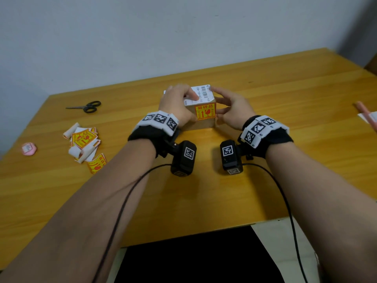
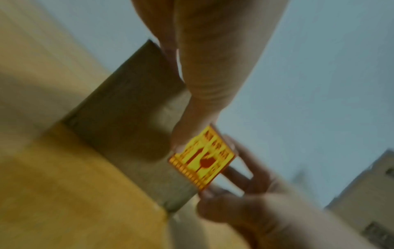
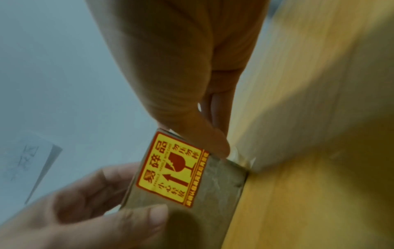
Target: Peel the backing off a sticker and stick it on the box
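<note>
A small brown cardboard box stands on the wooden table in the head view, with a white barcode label on top. A yellow and red fragile sticker lies flat on its near face, also plain in the right wrist view as the sticker. My left hand grips the box from the left, a finger on the top label and the thumb on the near face beside the sticker. My right hand holds the box's right side, thumb on the front edge.
Black scissors lie at the far left. A heap of stickers and curled white backings sits left of my left arm, with a pink round object beyond it. White paper and a pink thing are at the right edge.
</note>
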